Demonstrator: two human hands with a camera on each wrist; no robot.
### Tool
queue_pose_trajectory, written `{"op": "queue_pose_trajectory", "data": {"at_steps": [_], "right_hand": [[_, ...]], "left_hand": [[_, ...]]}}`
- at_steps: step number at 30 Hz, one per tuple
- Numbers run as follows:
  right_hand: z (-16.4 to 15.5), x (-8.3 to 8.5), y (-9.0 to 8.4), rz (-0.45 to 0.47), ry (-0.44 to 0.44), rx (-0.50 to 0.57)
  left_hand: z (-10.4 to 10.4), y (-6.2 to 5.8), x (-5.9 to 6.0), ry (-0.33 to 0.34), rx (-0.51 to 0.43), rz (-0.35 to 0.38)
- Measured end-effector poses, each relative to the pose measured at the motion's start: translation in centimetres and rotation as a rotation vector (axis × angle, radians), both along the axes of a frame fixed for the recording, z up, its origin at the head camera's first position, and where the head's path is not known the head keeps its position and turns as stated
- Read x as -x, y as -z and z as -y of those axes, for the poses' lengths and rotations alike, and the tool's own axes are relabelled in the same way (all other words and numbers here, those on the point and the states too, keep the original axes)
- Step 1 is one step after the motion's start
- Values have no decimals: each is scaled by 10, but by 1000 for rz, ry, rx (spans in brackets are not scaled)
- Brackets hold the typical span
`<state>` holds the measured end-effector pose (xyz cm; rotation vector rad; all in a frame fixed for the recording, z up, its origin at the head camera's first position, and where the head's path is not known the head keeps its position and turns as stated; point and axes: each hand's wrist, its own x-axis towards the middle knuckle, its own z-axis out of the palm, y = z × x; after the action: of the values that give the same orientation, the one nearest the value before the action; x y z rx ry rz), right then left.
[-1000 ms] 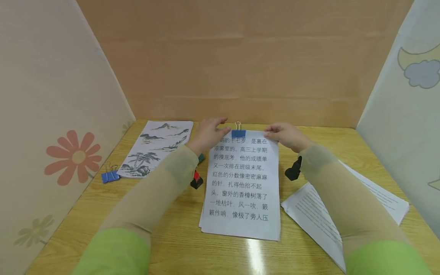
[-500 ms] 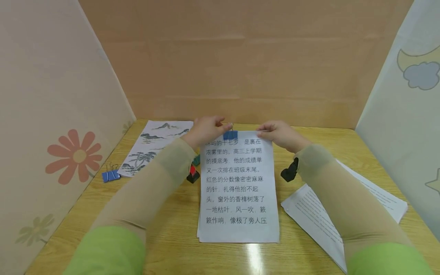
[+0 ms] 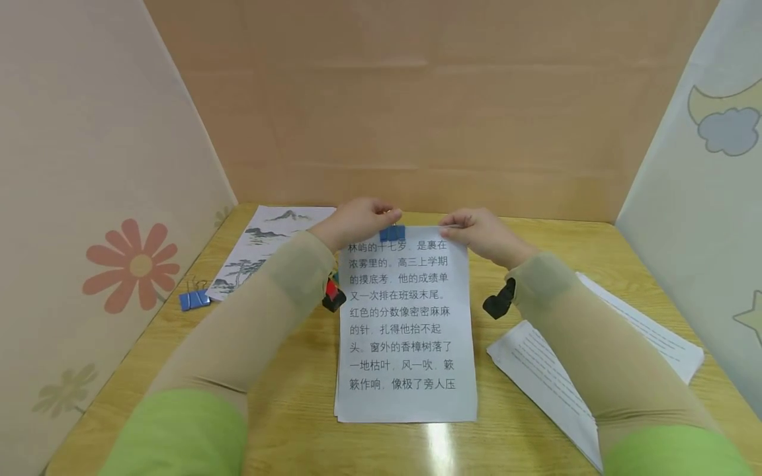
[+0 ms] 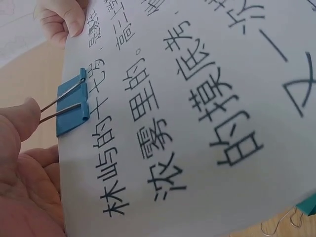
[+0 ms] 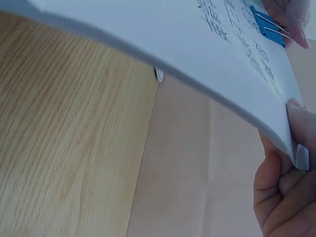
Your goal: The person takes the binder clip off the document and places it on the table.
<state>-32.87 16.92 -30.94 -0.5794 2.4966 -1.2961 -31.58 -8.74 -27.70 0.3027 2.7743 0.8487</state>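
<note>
A stack of printed pages point(image 3: 406, 324) is lain on the table point(image 3: 297, 423) between the two forearms, its far edge lifted slightly and held at both corners. A blue clip point(image 3: 392, 233) is seated on that far edge, between the two sets of fingertips and nearer the left ones. The left hand point(image 3: 356, 221) is curled, and the clip's wire handles are pinched by its thumb and fingers; in the left wrist view the thumb point(image 4: 19, 123) is seen pressed against the ends of the wires, with the clip point(image 4: 73, 102) just beyond it on the paper's edge. The right hand point(image 3: 485, 235) is closed narrowly on the stack's far right corner, the sheets pinched between thumb and fingers; in the right wrist view the thumb point(image 5: 298, 133) is laid over the corner with the remaining fingers curled beneath, and the stack point(image 5: 197, 39) is seen raised off the table there. Left of the left fingers, a sheet with an ink landscape point(image 3: 262, 248) is spread flat, and a second blue clip point(image 3: 194, 299) is found at its near corner. Under the left wrist, a red and black clip point(image 3: 332, 295) is partly hidden. Below the right wrist a black clip point(image 3: 497, 301) is seen, and further right a loose pile of printed sheets point(image 3: 631, 337) is lain askew.
</note>
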Motion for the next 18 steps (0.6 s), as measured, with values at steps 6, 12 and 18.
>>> {"op": "queue_pose_trajectory", "data": {"at_steps": [6,12,18], "right_hand": [[1,-1,0,-9,28,10],[0,-3,2,1,37,28],[-1,-3,2,4,47,22]], "left_hand": [[-2,-5,-1,-47,-101,128],[-6,-8,-2,-68,-146,167],[-10,-6,-2,-90,-109,136]]}}
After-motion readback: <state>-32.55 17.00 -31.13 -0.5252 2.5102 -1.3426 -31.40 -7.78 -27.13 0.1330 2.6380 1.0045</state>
